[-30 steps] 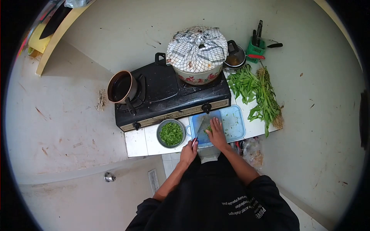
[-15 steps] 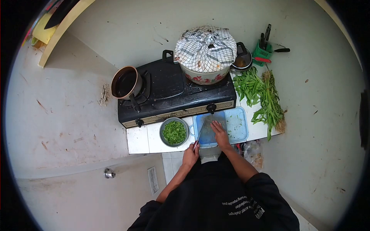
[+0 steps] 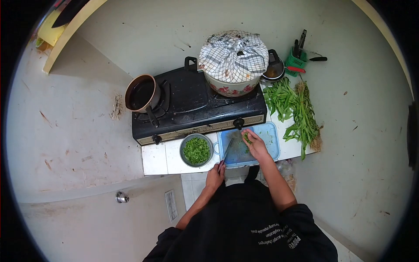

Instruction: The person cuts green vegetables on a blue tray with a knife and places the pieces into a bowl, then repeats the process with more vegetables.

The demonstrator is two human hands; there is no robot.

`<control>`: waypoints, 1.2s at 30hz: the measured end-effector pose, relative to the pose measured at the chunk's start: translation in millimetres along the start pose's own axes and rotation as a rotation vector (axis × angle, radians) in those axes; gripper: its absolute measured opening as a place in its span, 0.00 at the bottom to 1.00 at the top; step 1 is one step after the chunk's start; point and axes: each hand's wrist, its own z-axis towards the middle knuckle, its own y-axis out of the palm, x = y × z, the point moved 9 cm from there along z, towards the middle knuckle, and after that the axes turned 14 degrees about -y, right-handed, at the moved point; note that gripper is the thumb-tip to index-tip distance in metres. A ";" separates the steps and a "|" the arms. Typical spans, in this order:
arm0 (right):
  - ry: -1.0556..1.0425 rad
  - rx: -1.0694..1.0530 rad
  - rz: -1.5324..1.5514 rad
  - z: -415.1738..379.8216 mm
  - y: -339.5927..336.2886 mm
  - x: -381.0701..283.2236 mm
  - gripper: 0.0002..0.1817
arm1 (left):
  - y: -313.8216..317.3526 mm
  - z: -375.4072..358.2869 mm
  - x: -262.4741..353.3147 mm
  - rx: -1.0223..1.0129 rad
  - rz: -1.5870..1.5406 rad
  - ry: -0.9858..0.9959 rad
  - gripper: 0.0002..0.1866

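Observation:
A knife [image 3: 228,150] points up and away over the left part of the blue cutting board [image 3: 273,153], its handle in my closed left hand [image 3: 215,176] at the counter's front edge. Above the board, my right hand [image 3: 257,146] pinches some chopped greens between its fingers. A few green bits lie on the board around it. To the left of the board stands a grey bowl [image 3: 182,156] full of chopped greens [image 3: 196,150].
Behind the board is a black stove [image 3: 183,98] with a small saucepan [image 3: 142,94] and a large cloth-covered pot [image 3: 233,85]. Leafy greens [image 3: 301,113] lie at the right, below a green basket [image 3: 296,61] of utensils.
My right hand has lifted from lying flat on the board, shifted slightly right and closed on some chopped greens. The knife stays in my left hand, nearly in place.

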 end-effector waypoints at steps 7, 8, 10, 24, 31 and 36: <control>0.001 -0.203 -0.020 -22.5 84.8 4.7 0.20 | -0.1 0.3 -2.0 0.012 -0.010 0.009 0.21; -0.009 -0.282 -0.048 -25.0 103.2 12.1 0.20 | 0.0 0.5 -4.3 0.005 -0.016 -0.004 0.21; -0.005 -0.408 -0.135 -30.4 133.3 35.8 0.21 | 0.9 2.0 -9.7 -0.007 -0.030 -0.027 0.21; -0.533 -0.776 -1.060 -59.5 212.8 96.8 0.18 | -10.7 3.3 -32.1 0.020 -0.141 -0.013 0.16; -0.640 -0.780 -1.224 -61.2 210.9 111.5 0.20 | 7.8 14.6 -35.8 -0.049 -0.062 0.097 0.14; -0.786 -0.816 -1.416 -72.9 215.5 102.7 0.22 | 11.3 15.1 -17.0 -0.096 -0.069 0.185 0.16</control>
